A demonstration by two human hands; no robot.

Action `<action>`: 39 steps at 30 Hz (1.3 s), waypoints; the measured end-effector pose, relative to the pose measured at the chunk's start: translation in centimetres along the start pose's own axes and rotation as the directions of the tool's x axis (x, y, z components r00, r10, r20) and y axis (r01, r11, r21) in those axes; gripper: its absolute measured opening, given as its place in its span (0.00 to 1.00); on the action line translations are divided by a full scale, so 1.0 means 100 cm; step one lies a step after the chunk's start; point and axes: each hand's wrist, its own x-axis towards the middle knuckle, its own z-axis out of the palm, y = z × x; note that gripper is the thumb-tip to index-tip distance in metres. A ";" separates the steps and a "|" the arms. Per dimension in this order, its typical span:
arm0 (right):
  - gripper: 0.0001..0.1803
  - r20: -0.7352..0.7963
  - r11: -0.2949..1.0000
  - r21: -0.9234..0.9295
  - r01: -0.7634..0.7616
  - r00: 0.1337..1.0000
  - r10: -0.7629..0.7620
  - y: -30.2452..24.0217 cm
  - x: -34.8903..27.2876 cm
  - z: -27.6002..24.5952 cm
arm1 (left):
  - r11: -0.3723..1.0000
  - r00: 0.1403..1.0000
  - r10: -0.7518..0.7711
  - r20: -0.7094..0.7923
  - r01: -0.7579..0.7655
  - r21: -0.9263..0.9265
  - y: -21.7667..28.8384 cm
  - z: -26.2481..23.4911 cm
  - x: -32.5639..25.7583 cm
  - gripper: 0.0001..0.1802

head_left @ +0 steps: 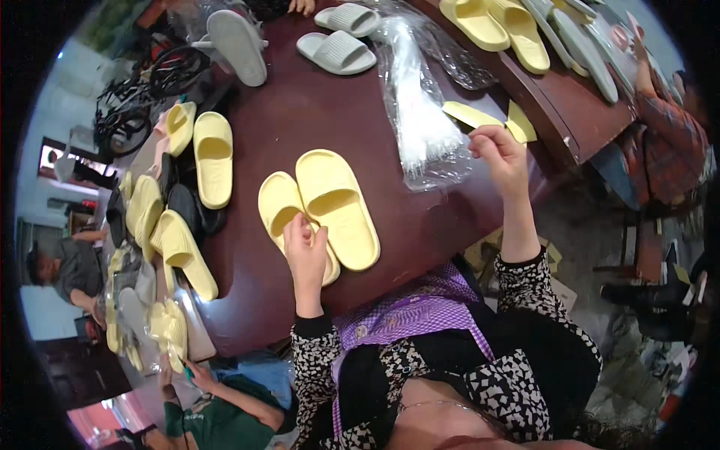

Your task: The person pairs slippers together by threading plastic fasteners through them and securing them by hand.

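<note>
Already paired, the yellow slides lay unbagged by the surface's near edge; left hand half-curled, right hand narrow, both grips unclear.

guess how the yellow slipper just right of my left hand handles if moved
The yellow slipper is probably light for its size, since it looks like moulded foam. Its strap arches unsupported, so it likely flexes but keeps its shape. Lying flat, it should slide on the glossy table rather than roll.
</note>
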 end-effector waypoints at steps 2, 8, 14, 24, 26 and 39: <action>0.07 0.057 0.984 -0.178 0.024 0.998 -0.015 0.002 -0.007 -0.003 | 0.988 0.996 -0.087 -0.030 0.082 -0.134 0.006 0.000 -0.002 0.22; 0.08 0.181 0.831 -0.535 0.153 0.981 -0.064 0.029 -0.031 0.019 | 0.994 0.990 0.103 -0.093 -0.105 -0.014 0.035 -0.002 -0.011 0.18; 0.07 0.205 0.719 -0.655 0.233 0.970 -0.128 0.037 -0.033 0.051 | 0.981 0.985 0.173 -0.003 -0.173 -0.088 0.062 0.009 -0.021 0.15; 0.04 0.213 0.666 -0.699 0.261 0.965 -0.155 0.059 -0.032 0.051 | 0.949 0.953 0.298 0.050 -0.290 -0.121 0.065 0.026 -0.031 0.14; 0.05 0.159 0.737 -0.642 0.213 0.977 -0.143 0.051 -0.037 0.048 | 0.943 0.950 0.311 0.039 -0.303 -0.135 0.071 0.028 -0.031 0.14; 0.07 0.125 0.906 -0.420 -0.050 0.986 0.113 0.004 -0.081 0.046 | 0.761 0.743 0.648 0.167 -0.625 -0.174 0.099 0.083 0.000 0.13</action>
